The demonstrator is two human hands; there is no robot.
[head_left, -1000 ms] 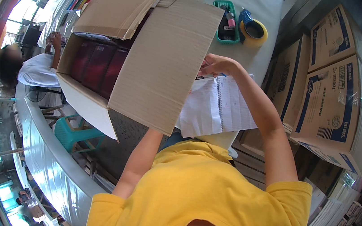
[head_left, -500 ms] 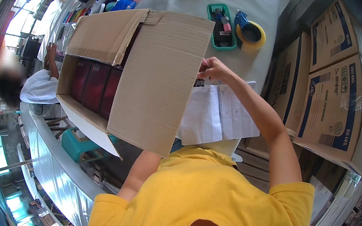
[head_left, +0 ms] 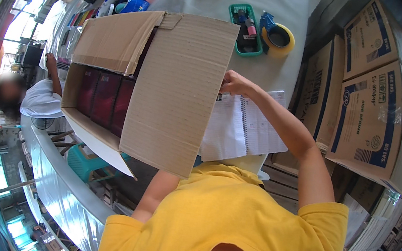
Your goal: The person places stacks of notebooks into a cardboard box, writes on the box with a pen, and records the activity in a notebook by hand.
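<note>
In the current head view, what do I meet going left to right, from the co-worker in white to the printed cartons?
Co-worker → dark red items → raised box flap → right hand → tape dispenser → printed cartons.

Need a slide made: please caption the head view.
Right hand beside an open carton of dark red items, near a spiral notebook.

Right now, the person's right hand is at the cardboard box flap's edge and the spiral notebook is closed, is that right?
The notebook isn't closed: the head view shows the spiral notebook lying open. The right hand is at the cardboard box flap's edge.
</note>
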